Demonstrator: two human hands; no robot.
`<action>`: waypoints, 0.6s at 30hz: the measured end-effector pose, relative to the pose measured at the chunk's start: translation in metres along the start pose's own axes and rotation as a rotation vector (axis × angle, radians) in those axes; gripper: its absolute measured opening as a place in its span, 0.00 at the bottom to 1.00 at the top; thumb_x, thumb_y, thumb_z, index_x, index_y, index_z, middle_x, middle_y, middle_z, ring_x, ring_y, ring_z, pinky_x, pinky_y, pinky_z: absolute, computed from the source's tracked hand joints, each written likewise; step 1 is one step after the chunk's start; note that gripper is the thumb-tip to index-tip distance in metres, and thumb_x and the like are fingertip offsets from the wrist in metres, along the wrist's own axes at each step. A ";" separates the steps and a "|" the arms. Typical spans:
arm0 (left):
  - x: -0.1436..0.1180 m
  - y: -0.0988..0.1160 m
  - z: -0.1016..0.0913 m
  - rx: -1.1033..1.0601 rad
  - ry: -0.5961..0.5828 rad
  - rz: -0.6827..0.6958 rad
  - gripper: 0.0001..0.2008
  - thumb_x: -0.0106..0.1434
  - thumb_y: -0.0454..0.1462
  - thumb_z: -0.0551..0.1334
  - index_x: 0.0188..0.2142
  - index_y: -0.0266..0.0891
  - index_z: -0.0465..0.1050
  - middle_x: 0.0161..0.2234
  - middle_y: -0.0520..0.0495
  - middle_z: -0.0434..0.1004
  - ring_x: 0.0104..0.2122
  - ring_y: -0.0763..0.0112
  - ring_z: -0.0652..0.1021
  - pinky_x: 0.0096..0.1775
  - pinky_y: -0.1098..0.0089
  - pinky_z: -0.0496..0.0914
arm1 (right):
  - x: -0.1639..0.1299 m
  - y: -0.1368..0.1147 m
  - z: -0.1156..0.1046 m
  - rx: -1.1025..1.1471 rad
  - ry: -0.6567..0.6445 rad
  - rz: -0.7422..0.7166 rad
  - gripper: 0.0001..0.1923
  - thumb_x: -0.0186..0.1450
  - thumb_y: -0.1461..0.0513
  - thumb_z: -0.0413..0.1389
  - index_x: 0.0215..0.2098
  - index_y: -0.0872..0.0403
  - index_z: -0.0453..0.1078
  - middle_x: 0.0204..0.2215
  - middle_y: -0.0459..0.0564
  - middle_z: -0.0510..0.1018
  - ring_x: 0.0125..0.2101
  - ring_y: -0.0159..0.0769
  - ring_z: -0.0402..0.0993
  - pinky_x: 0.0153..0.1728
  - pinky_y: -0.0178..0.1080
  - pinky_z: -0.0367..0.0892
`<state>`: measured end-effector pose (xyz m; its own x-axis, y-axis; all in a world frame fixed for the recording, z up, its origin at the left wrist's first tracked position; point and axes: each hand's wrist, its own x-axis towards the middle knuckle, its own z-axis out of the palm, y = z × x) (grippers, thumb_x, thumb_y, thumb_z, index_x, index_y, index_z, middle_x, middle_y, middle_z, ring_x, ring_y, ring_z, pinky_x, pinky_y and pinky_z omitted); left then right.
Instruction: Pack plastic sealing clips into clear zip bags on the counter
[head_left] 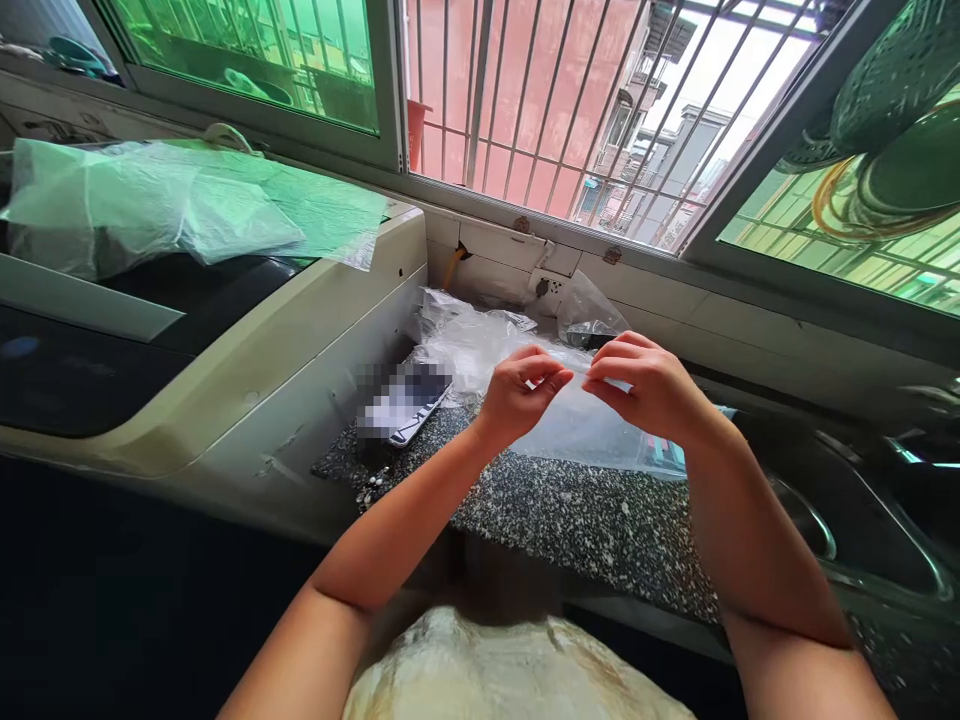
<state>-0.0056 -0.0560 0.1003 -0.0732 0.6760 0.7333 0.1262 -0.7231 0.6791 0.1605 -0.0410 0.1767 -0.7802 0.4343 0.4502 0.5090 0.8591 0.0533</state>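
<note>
Both of my hands are raised over a speckled granite counter (570,510). My left hand (521,392) and my right hand (649,385) pinch the top edge of a clear plastic bag (585,425) between fingers and thumbs, a small gap apart. The bag hangs down toward the counter and looks see-through; I cannot tell if anything is inside it. Behind the hands lies a heap of crumpled clear plastic (472,345).
A white washing machine (300,340) stands at the left, with plastic bags (150,205) on its lid. A blurred flat object (405,400) lies on the counter beside it. A steel sink (855,510) is at the right. A barred window (570,100) and wall socket (547,288) are behind.
</note>
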 end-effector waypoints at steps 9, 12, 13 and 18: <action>0.002 -0.041 0.008 -0.130 -0.003 -0.223 0.11 0.54 0.40 0.62 0.21 0.36 0.70 0.22 0.53 0.63 0.24 0.77 0.65 0.27 0.74 0.61 | 0.021 0.033 0.020 0.084 -0.270 0.063 0.10 0.60 0.61 0.53 0.22 0.54 0.71 0.21 0.45 0.71 0.24 0.28 0.63 0.27 0.34 0.56; -0.001 -0.052 0.002 -0.147 0.024 -0.253 0.11 0.54 0.40 0.62 0.20 0.36 0.70 0.21 0.53 0.62 0.24 0.77 0.65 0.27 0.74 0.61 | 0.033 0.036 0.030 0.088 -0.377 0.088 0.07 0.57 0.64 0.55 0.23 0.54 0.72 0.22 0.45 0.73 0.25 0.28 0.64 0.27 0.34 0.56; -0.003 -0.055 0.000 -0.143 0.041 -0.262 0.11 0.53 0.40 0.62 0.20 0.36 0.69 0.21 0.53 0.62 0.24 0.77 0.65 0.27 0.74 0.61 | 0.037 0.036 0.033 0.076 -0.404 0.104 0.06 0.57 0.64 0.55 0.23 0.54 0.72 0.22 0.45 0.74 0.25 0.28 0.65 0.27 0.34 0.56; -0.015 -0.072 -0.009 -0.105 0.112 -0.322 0.12 0.53 0.41 0.62 0.19 0.36 0.69 0.20 0.54 0.61 0.23 0.78 0.64 0.27 0.74 0.60 | 0.048 0.031 0.055 0.058 -0.480 0.161 0.06 0.57 0.64 0.55 0.23 0.53 0.73 0.24 0.46 0.76 0.26 0.29 0.66 0.27 0.33 0.55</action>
<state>-0.0222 -0.0152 0.0410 -0.2015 0.8560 0.4760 -0.0227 -0.4900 0.8714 0.1185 0.0217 0.1510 -0.7793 0.6265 -0.0126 0.6264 0.7785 -0.0391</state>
